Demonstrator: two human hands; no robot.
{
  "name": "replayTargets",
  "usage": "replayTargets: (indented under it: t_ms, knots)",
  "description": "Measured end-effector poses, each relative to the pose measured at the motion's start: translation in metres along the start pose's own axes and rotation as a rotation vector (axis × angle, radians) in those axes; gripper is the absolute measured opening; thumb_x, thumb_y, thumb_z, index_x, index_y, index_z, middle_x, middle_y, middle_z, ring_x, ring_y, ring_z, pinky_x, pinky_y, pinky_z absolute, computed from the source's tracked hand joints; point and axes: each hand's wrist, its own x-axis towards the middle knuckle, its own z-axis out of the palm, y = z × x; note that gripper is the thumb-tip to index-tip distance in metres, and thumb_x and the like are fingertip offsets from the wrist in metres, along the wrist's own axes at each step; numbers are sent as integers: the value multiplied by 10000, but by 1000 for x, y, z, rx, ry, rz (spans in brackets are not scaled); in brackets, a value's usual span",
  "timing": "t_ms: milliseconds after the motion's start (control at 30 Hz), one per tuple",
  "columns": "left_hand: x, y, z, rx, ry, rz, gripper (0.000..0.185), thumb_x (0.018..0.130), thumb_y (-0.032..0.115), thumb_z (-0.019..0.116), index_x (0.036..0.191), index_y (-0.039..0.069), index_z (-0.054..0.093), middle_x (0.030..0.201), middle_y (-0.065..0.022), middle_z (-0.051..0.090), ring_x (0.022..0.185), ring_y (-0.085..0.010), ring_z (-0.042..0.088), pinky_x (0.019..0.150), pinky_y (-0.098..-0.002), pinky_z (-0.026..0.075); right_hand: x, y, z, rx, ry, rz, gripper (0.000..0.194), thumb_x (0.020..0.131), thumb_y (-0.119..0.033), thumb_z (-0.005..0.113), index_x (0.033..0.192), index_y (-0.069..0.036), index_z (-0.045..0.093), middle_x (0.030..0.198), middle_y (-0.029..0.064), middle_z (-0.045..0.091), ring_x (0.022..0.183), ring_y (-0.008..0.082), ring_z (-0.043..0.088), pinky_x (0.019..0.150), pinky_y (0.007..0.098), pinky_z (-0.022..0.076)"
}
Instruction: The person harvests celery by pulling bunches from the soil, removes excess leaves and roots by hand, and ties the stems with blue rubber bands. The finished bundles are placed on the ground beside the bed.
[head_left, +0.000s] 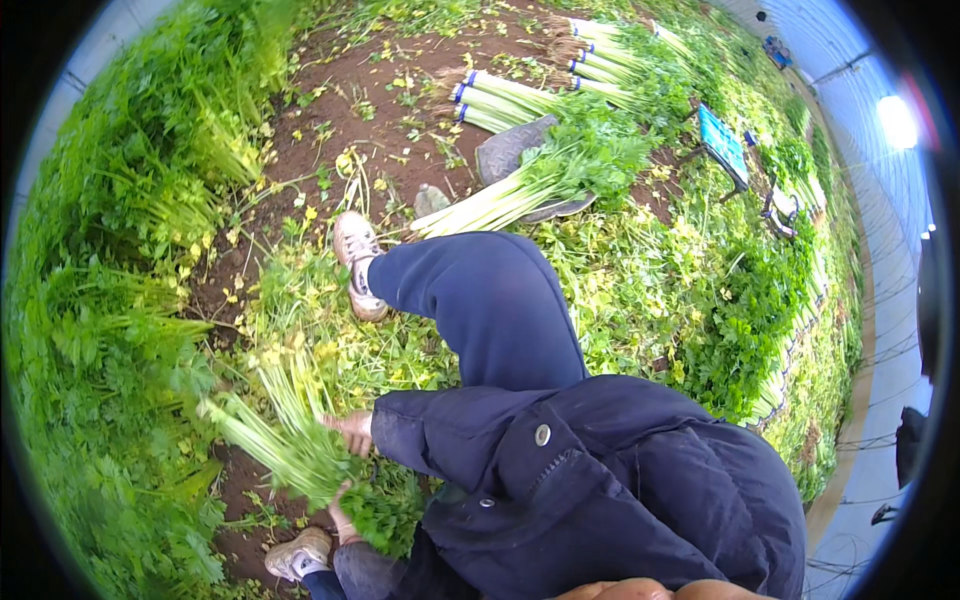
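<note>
Pale green celery stalks (262, 439) lie across my two hands, with their leafy tops (386, 514) towards my body. My right hand (352, 431) grips the stalks from the upper side, its fingers partly hidden among them. Below it, my left hand (343, 516) is closed around the bunch near the leaves, partly covered by greenery. The stalk ends point to the upper left, close to standing celery plants (112, 420). Beyond my bent right knee, a loose pile of celery (487, 202) rests on a dark, textured mat or board (506, 154).
Celery bundles with blue bands (495, 97) lie on brown soil, with more (600, 64) behind them. A small stool with a blue top (721, 142) stands at the upper right. Trimmed leaves (637, 285) cover the ground. My shoes (358, 262) are beside the plant row.
</note>
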Motion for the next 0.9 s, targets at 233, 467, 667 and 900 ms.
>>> replayTargets:
  t_ms: [233, 467, 667, 900]
  knots:
    - [0, 12, -45, 471, -220, 205, 342, 951, 352, 544, 1151, 81, 603, 1042, -55, 645, 956, -183, 613, 839, -354, 515, -30, -1, 14, -44, -213, 30, 1064, 720, -841, 537, 1246, 84, 557, 1052, 272, 662, 970, 326, 675, 808, 462, 551]
    - [-33, 33, -22, 648, 73, 392, 296, 950, 294, 533, 1134, 69, 589, 1020, -64, 648, 925, -174, 619, 803, -344, 521, -55, -76, 18, -37, 47, -219, 771, 825, -675, 541, 1170, 11, 620, 1053, 196, 673, 961, 270, 656, 818, 426, 534]
    - [-36, 51, -34, 640, 275, 640, 303, 931, 254, 550, 1162, 61, 583, 1033, -66, 652, 928, -173, 619, 810, -340, 518, -48, -166, 0, -86, 335, -426, 532, 916, -533, 544, 1105, -52, 675, 1053, 130, 683, 953, 222, 639, 826, 395, 520]
    - [-71, 41, -83, 600, 632, 708, 326, 909, 208, 569, 1196, 53, 576, 1048, -68, 658, 933, -171, 619, 817, -335, 515, -71, -249, -43, 82, 502, -741, 342, 984, -400, 546, 993, -89, 688, 859, 50, 627, 681, 126, 490, 613, 285, 433]
